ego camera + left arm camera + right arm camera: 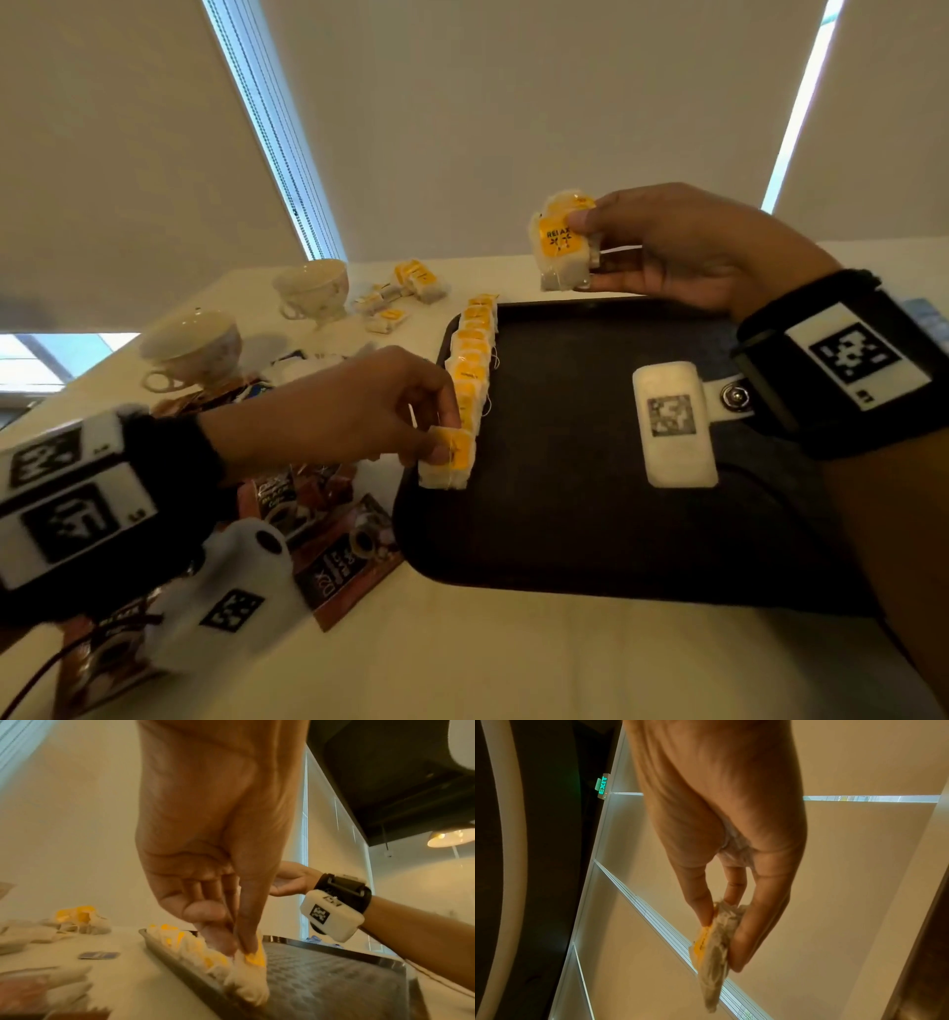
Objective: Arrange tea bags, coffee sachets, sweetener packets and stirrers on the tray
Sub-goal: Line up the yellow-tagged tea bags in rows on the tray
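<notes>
In the head view a dark tray (pixel 590 514) fills the lower centre and right of the frame, resting on a pale table (pixel 462 668). A row of tea bags (pixel 472 354) with yellow tags lines the tray's left edge, running from the upper middle down toward the centre. At the near end of that row the left hand (pixel 359 406) pinches one tea bag (pixel 448 457) between thumb and fingertips, the bag touching the tray floor. The right hand (pixel 683 246), in the upper right, grasps a small bunch of tea bags (pixel 562 241) above the tray's far rim. Two cream teacups (pixel 192 349) stand at the left, and loose tea bags (pixel 405 288) lie on the table behind them. Brown coffee sachets (pixel 354 555) lie at the lower left, off the tray.

In the left wrist view the left hand (pixel 213 862) hangs from the top centre, fingertips (pixel 248 939) pinching the tea bag (pixel 249 977) against the tray's (pixel 334 973) left rim, at the end of the row (pixel 187 941).

In the right wrist view the right hand (pixel 731 841) holds the bunch of tea bags (pixel 713 953) between thumb and fingers at lower centre, before window blinds.
</notes>
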The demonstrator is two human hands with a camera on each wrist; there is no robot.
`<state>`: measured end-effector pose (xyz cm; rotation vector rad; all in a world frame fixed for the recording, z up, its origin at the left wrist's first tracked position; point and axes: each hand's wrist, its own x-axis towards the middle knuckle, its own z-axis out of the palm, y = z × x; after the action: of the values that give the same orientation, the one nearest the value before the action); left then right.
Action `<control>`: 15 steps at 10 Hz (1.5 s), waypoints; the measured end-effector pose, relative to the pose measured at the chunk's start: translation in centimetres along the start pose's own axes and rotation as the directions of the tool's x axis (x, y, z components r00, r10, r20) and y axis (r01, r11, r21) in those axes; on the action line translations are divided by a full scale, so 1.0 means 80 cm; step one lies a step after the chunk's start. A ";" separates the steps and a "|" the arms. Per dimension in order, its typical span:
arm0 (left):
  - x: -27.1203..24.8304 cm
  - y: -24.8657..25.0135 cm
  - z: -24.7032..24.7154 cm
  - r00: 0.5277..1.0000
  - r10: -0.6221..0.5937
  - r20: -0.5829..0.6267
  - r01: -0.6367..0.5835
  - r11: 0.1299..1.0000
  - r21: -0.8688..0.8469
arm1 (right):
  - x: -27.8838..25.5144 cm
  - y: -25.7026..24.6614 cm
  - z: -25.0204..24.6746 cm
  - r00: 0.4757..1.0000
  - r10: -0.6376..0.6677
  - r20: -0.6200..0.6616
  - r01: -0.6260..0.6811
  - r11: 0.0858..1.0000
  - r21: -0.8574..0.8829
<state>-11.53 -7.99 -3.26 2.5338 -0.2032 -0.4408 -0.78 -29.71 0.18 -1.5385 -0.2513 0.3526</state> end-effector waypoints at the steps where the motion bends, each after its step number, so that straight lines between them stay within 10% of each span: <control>1: 0.008 -0.006 0.002 0.998 -0.011 -0.055 0.016 0.995 0.097 | 0.002 0.001 -0.001 1.000 0.004 -0.003 -0.004 1.000 -0.011; 7: 0.004 -0.025 0.016 0.965 0.145 -0.217 -0.065 0.940 0.336 | -0.001 0.000 0.002 1.000 0.009 0.013 -0.009 1.000 -0.015; 15: 0.003 -0.012 0.026 0.988 0.152 0.002 -0.127 0.816 0.564 | -0.003 -0.002 0.005 0.999 0.025 0.021 -0.024 0.999 -0.033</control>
<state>-11.96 -8.29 -5.51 3.0746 -0.5775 -0.2939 -1.17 -29.42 0.33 -1.5723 -0.2560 0.3857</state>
